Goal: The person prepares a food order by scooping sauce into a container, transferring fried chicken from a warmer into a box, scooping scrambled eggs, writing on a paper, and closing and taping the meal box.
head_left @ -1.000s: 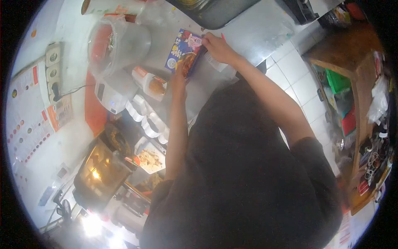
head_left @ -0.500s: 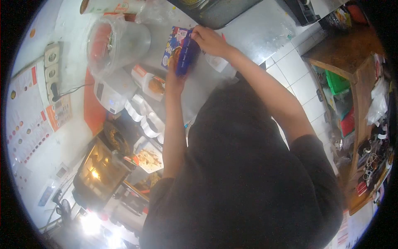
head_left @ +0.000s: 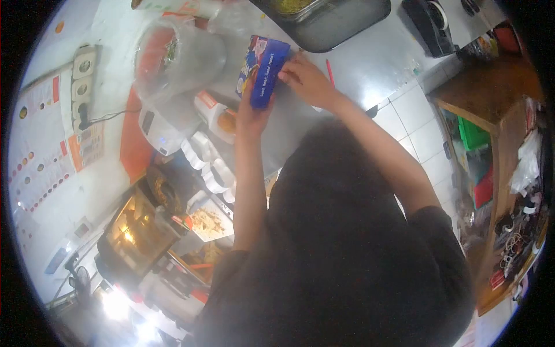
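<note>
A blue printed carton (head_left: pixel 269 74) stands tilted above the counter, with the white words "Good beef, Good mood!" along one side and a colourful picture on another. My left hand (head_left: pixel 253 115) grips it round its lower end. At the carton's right edge, my right hand (head_left: pixel 306 78) has its fingers curled and pressed together, with the fingertips against the edge. What lies under those fingertips is hidden. Left of my left wrist is a white and orange box (head_left: pixel 215 113) with a food picture.
A bag-lined clear tub (head_left: pixel 199 61), a white scale (head_left: pixel 165 130) and a white divided holder (head_left: pixel 211 165) line the left. A black tray (head_left: pixel 347 29) and red pen (head_left: pixel 330 72) lie beyond my right hand. Chopped food fills a white tray (head_left: pixel 228 222). A wooden cabinet (head_left: pixel 491 110) stands right.
The view has shifted, so the surroundings sit lower and further right. My right hand has slid from the carton's upper corner down along its right edge, uncovering the lettering. My left hand keeps its grip.
</note>
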The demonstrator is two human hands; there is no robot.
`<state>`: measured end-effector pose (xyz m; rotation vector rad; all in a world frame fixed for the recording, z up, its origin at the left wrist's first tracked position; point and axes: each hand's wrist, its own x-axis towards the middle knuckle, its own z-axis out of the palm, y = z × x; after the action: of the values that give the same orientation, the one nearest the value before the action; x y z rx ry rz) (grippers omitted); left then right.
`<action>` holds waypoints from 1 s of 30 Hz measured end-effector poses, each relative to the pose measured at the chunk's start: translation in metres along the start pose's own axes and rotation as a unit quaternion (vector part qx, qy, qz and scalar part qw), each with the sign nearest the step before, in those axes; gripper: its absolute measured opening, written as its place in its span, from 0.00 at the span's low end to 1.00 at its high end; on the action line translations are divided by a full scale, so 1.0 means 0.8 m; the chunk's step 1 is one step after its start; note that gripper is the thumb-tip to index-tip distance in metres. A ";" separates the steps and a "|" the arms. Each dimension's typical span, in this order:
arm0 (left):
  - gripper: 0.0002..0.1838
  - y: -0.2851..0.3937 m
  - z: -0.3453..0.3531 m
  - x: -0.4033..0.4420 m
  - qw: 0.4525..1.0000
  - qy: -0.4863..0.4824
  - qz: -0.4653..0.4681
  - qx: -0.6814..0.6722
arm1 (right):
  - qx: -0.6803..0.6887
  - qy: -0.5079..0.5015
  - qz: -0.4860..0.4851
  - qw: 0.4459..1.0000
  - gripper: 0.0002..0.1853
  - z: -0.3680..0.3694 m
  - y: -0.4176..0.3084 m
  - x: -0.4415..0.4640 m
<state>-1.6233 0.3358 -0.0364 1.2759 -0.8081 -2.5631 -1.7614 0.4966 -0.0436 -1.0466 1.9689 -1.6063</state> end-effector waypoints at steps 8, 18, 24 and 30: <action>0.22 0.012 0.057 -0.042 0.998 -0.003 0.054 0.020 | 0.003 0.055 0.034 0.998 0.19 0.004 -0.034 0.020; 0.24 0.036 0.064 -0.099 0.990 -0.089 -0.010 -0.108 | 0.169 -0.039 -0.055 0.983 0.14 -0.043 -0.087 0.032; 0.31 0.036 0.054 -0.113 0.981 -0.107 -0.052 -0.152 | 0.114 -0.122 -0.099 0.981 0.10 -0.070 -0.134 0.036; 0.33 0.036 0.032 -0.119 0.983 -0.126 -0.041 -0.126 | -0.001 -0.155 -0.173 0.973 0.08 -0.085 -0.156 0.034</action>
<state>-1.5868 0.3571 0.0569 0.9429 -0.4563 -2.8208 -1.7887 0.5132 0.0975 -1.6049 1.6472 -1.4900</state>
